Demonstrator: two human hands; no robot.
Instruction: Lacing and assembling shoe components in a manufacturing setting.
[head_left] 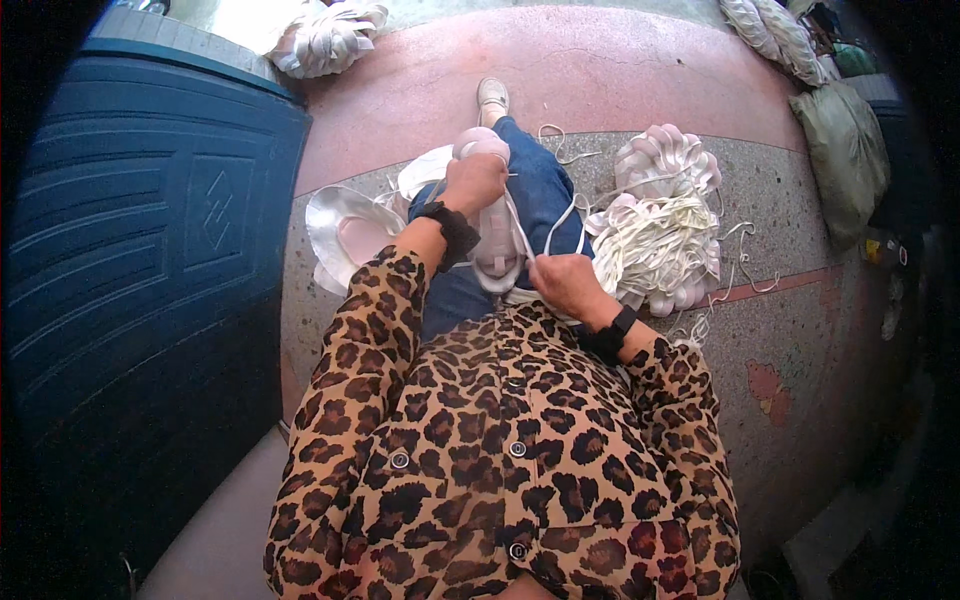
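Across my lap lies a pale pink and white shoe upper (495, 237), its rounded end pointing away from me. My left hand (475, 184) is closed over its far part, with the fingers partly hidden. To the right of the upper, my right hand (568, 284) is closed in a pinch on a white shoelace (519, 226), which runs up toward my left hand. Another loop of lace rises just beyond my right hand. Close by on the right, a tangled pile of white laces (655, 245) rests on more pale uppers.
Bundled uppers (672, 160) lie beyond the lace pile, and more white and pink pieces (335, 225) sit left of my legs. A dark blue door (150, 210) stands at the left. A wrapped bundle (328, 38) is at the far left, a pale sack (842, 160) at the right.
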